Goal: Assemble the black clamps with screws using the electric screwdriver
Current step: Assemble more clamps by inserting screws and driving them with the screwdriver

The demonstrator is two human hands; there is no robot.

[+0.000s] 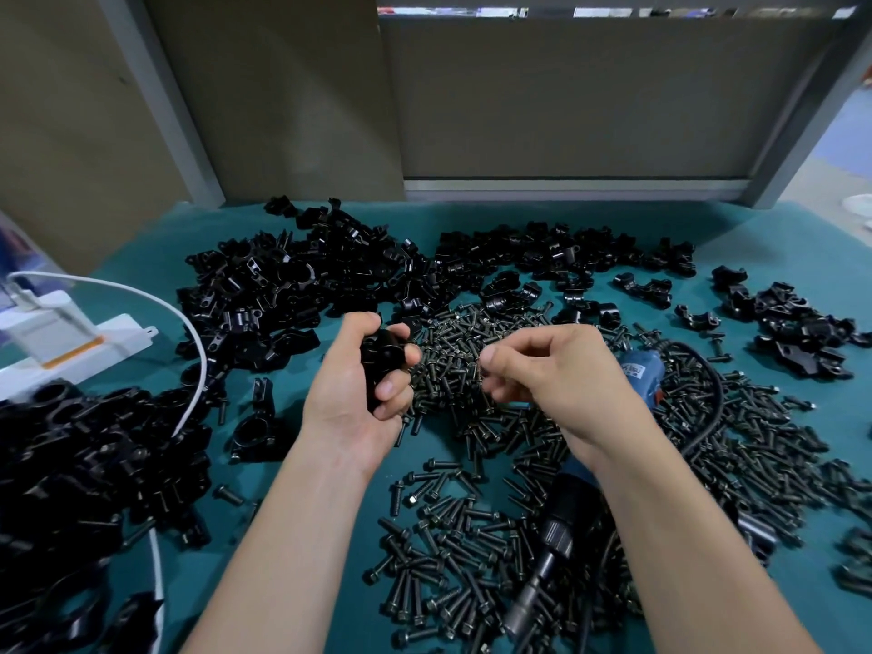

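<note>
- Black clamp (384, 365) sat up in the left hand (363, 394), fingers curled round it and thumb pressed on the side, held above the middle of the screw pile (453, 365).
- Right hand (547, 370) just beside it, thumb and forefinger pinched shut on one small screw (480, 370), tip aimed roughly at the clamp but not touching it yet.
- Looked like the screw-starting step for this one clamp, nothing driven in so far as visible.
- Electric screwdriver (561, 526) lay idle on the mat under the right forearm, blue body, bit end pointing toward the near edge, black cord (708, 403) looping off to the right.
- Loads left to do, honestly: big heap of loose clamps (292, 285) across the far side, more scattered far right (797, 323).
- Another heap near left (85, 455), maybe the finished ones, couldn't tell from here.
- Screws spread everywhere right of centre and toward the near edge (448, 559).
- All of it on a teal mat (330, 512) covering the bench.
- White box thing (71, 337) at the left edge with a white cable (188, 332) trailing over the left heap.
- Grey-beige panels (566, 96) behind the bench, grey frame posts at either side, a bit of bluish floor off to the right.
</note>
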